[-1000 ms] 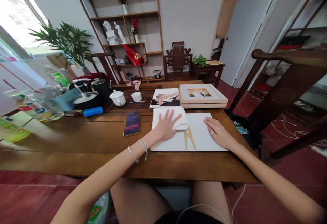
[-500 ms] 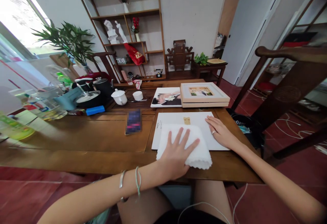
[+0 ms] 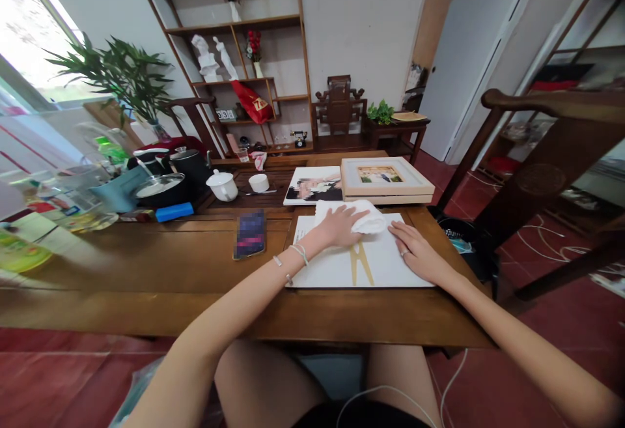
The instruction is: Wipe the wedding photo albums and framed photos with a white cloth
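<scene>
A flat white board (image 3: 322, 273) lies on the wooden table near its front edge. On its lower middle shows a gold A-shaped piece (image 3: 360, 268), its top partly hidden by my left hand. My left hand (image 3: 342, 225) presses on a bunched white cloth (image 3: 370, 219) at the far edge of the board, its fingers bent over the fabric. Part of the cloth bulges out to the right of the fingers. My right hand (image 3: 415, 252) rests on the board's right side with its fingers stretched out and nothing in them; a ring is on one finger.
Behind the board lie a photo panel (image 3: 312, 187) and a stack of light wooden picture frames (image 3: 388, 190). A dark phone-like item (image 3: 250, 235) lies left. Further left are a lidded white cup (image 3: 222, 185), a blue block (image 3: 174, 212) and bottles. A wooden chair (image 3: 541, 161) stands right.
My left hand and the cloth have moved away from me, from the board's near edge to its far edge. The gold piece's lower part is now uncovered. My right hand stays on the board.
</scene>
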Demonstrator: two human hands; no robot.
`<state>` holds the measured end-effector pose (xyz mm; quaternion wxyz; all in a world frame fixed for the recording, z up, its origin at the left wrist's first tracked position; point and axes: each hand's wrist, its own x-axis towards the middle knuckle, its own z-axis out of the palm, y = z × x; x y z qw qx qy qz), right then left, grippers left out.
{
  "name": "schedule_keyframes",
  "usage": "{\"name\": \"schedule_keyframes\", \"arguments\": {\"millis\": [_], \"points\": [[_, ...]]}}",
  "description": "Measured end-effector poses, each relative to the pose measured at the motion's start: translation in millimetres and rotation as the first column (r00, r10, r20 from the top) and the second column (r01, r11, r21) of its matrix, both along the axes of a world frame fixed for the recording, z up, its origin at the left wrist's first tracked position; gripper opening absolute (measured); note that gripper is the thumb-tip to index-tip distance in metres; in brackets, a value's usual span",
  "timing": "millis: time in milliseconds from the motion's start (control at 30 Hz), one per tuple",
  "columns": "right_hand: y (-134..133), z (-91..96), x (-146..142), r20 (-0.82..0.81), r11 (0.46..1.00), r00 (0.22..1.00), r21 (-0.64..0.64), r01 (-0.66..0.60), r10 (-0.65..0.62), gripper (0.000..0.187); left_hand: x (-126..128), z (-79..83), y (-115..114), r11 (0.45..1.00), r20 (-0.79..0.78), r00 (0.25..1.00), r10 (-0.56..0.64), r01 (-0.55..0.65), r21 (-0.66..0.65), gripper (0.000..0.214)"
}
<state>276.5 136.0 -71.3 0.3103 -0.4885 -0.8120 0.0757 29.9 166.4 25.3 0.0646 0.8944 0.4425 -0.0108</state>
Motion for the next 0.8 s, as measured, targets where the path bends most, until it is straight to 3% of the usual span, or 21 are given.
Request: {"name": "schedule_keyframes", "arguments": {"millis": [67,167,300,533,633,800], "points": [[-0.5,0.6,-0.3,0.006,1.0,1.0,-0.003,-0.001,0.001,0.046,0.9,-1.3,0.2,1.0,-0.006,1.0,0.008,-0.008,-0.001,0.063],[-0.6,0.8,0.1,-0.006,1.0,1.0,-0.012,-0.003,0.003,0.045,5.7,-5.5,-16.9,0.998,-0.046,0.999,0.025,-0.023,0.052,0.065],[0.5,-0.2,1.3,-0.012,1.0,1.0,-0.008,-0.016,0.016,0.045,16.9,-11.8,-61.5,0.984,-0.132,0.99,0.047,-0.023,0.179,0.072],[0.5,-0.6,1.5,-0.008,1.0,1.0,0.002,-0.007,0.007,0.044,26.0,-17.6,-146.1,0.951,-0.189,0.981,-0.04,0.095,0.295,0.086],[0.8,-0.6,1.9,-0.013,1.0,1.0,0.001,-0.008,0.008,0.043,28.7,-13.9,-147.5,0.959,-0.195,0.98,-0.036,0.089,0.27,0.085],[1.6,-0.1,3.0,-0.018,1.0,1.0,-0.014,-0.025,0.025,0.043,34.4,-2.4,-101.2,0.977,-0.239,0.97,0.041,0.012,0.214,0.079]]}}
